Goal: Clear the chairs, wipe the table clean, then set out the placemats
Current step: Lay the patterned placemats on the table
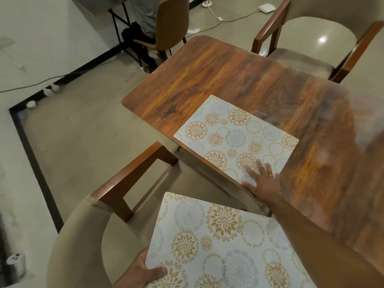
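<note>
Item one: right hand point(262, 180), fingers straight and spread, palm down, resting on the near corner of a placemat point(234, 136) that lies flat on the wooden table point(218, 69); a ring shows on one finger. The mat is pale with orange and grey floral circles, and its long edge runs along the table edge just left of this hand. Item two: left hand point(143, 271), thumb curled over the top face and fingers beneath, pinching the near left edge of a second placemat point(218, 242) of the same pattern; this mat is held in the air, tilted, above the seat of the near chair point(87, 223), and passes under the right forearm. Item three: the near chair, wooden arms and beige padded back, directly below and left of the left hand. Item four: a second armchair point(311, 38), same make, at the table's far side, well beyond the right hand. Item five: a seated person point(145, 15) on a plain wooden chair, far beyond both hands.
</note>
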